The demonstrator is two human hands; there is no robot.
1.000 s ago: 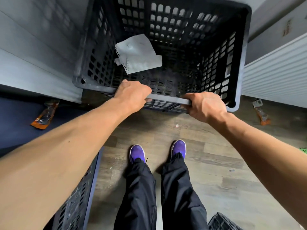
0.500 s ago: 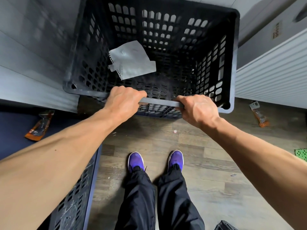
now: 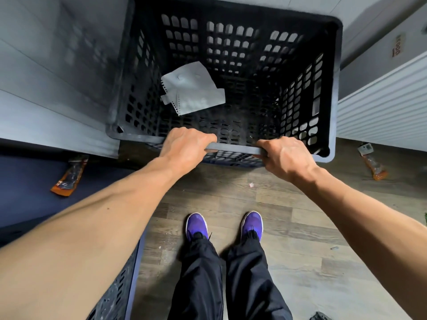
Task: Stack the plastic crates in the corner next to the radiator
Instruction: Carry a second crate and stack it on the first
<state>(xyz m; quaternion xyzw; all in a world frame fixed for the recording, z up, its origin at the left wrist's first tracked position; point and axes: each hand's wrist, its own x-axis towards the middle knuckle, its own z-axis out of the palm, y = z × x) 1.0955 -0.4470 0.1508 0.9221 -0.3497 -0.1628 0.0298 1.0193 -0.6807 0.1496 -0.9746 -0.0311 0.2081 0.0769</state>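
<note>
Both hands, left hand (image 3: 184, 146) and right hand (image 3: 284, 155), grip black crate (image 3: 328, 88) near rim; lower level, square into corner beside radiator (image 3: 383, 107).

Two black perforated plastic crates show: the big crate (image 3: 328, 88) and a second crate (image 3: 115, 289) at the near left edge of the wooden floor (image 3: 288, 218). There are also one white paper sheet (image 3: 194, 91), two orange plastic wrappers (image 3: 67, 179) (image 3: 374, 166), two purple shoes (image 3: 196, 226) (image 3: 251, 224) and one white ribbed radiator (image 3: 381, 107).

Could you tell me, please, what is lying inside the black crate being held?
Inside the black crate, only torn white paper shows, lying toward its left side. The left hand and right hand gripping the near rim hide a little of the bottom there.
</note>
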